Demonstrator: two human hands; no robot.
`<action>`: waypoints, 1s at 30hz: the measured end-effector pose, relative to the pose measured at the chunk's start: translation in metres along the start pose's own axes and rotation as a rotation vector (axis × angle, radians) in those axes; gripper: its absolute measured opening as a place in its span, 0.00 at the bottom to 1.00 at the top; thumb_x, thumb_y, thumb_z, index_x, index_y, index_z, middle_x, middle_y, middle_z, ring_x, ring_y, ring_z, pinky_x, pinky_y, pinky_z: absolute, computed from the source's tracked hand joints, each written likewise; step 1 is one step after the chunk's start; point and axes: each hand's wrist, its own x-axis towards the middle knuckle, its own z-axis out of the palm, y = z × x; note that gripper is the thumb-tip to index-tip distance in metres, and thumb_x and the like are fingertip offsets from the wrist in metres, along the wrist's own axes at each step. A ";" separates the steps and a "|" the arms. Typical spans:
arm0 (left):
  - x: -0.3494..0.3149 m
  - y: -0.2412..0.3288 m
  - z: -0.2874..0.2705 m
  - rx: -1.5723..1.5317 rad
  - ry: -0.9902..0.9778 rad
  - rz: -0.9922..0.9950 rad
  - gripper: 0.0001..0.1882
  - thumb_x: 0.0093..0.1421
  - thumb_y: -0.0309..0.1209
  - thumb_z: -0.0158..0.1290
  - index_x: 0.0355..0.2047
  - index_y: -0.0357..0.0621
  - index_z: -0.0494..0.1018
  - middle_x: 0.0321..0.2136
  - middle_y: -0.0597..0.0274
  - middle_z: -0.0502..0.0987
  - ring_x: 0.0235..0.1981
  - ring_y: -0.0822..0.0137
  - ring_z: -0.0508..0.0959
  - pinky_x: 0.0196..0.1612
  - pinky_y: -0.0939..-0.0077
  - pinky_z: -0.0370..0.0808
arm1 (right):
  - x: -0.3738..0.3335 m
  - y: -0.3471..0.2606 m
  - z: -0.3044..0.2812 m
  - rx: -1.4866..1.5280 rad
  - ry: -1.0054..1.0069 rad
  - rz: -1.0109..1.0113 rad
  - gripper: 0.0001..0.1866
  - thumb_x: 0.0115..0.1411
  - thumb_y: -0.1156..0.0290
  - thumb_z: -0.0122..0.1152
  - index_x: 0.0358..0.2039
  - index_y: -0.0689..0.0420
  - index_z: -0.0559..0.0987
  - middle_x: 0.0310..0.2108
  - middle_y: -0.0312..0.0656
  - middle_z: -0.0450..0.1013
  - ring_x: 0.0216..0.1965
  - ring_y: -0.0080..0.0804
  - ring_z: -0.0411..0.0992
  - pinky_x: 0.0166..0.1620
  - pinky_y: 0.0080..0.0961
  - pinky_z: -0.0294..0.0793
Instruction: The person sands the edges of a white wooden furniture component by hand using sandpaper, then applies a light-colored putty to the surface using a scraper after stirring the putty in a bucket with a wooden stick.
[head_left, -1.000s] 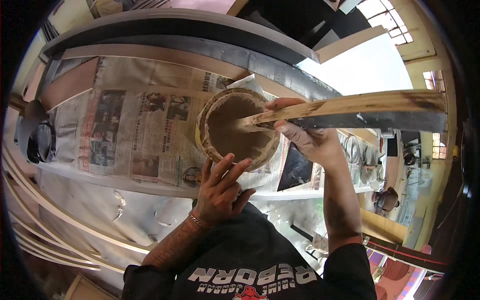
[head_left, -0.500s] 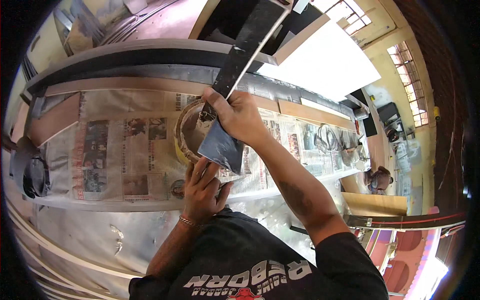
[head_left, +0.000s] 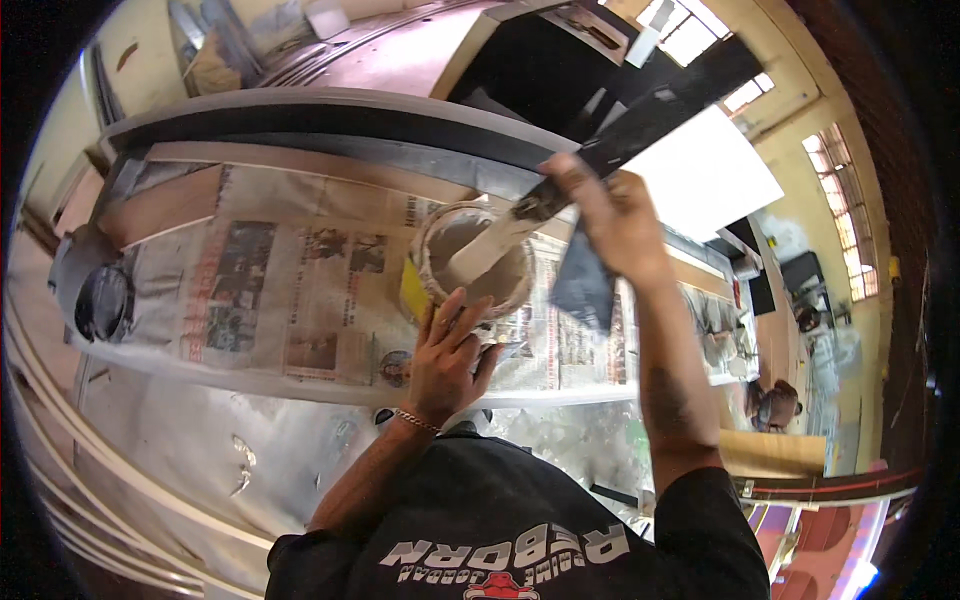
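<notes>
A round tub [head_left: 420, 240] with a crusted rim and a yellow patch holds greyish-white paste. My left hand [head_left: 450, 370] rests its stretched fingertips against the near rim, thumb apart. Above the tub's right side, my right hand [head_left: 615, 215], blurred, is closed on a long dark strip [head_left: 670, 110] that slants up to the right. The strip's lower end carries a whitish, paste-coated blade [head_left: 490, 250] reaching into the tub. A flat dark blue-grey plate [head_left: 585, 285], like a spreader, hangs below the same hand; how it is gripped is hidden.
Newspaper [head_left: 270, 300] covers the long table under the tub. A black rounded object [head_left: 100, 290] stands at the left end. Wooden strips [head_left: 310, 170] lie along the far side. Beyond are a black cabinet [head_left: 530, 70] and a white panel [head_left: 700, 170]. Another person [head_left: 778, 405] is far right.
My right hand has swung right and away from the tub, tilting the strip rightward. The whitish blade inside the tub now shows. My left hand stays at the rim while the whole view shifts.
</notes>
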 end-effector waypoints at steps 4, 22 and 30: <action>0.004 0.006 -0.016 -0.066 -0.041 0.016 0.14 0.55 0.32 0.61 0.20 0.38 0.69 0.61 0.50 0.67 0.66 0.44 0.58 0.64 0.46 0.57 | 0.009 -0.051 -0.045 -0.001 0.094 -0.115 0.25 0.64 0.49 0.58 0.32 0.62 0.85 0.23 0.36 0.78 0.24 0.20 0.71 0.31 0.20 0.70; 0.072 -0.013 -0.037 -1.381 0.326 -0.943 0.12 0.67 0.29 0.47 0.44 0.33 0.73 0.40 0.53 0.79 0.40 0.63 0.81 0.47 0.67 0.78 | -0.016 -0.130 -0.144 -0.220 0.372 -0.356 0.32 0.69 0.44 0.44 0.48 0.63 0.79 0.17 0.27 0.68 0.13 0.09 0.46 0.18 0.11 0.39; 0.072 -0.029 -0.040 -1.331 0.303 -0.963 0.12 0.67 0.28 0.43 0.42 0.31 0.72 0.36 0.54 0.79 0.34 0.62 0.81 0.42 0.64 0.82 | -0.062 -0.063 -0.088 0.145 -0.102 -0.444 0.20 0.61 0.65 0.63 0.49 0.66 0.76 0.43 0.53 0.77 0.43 0.37 0.78 0.48 0.32 0.78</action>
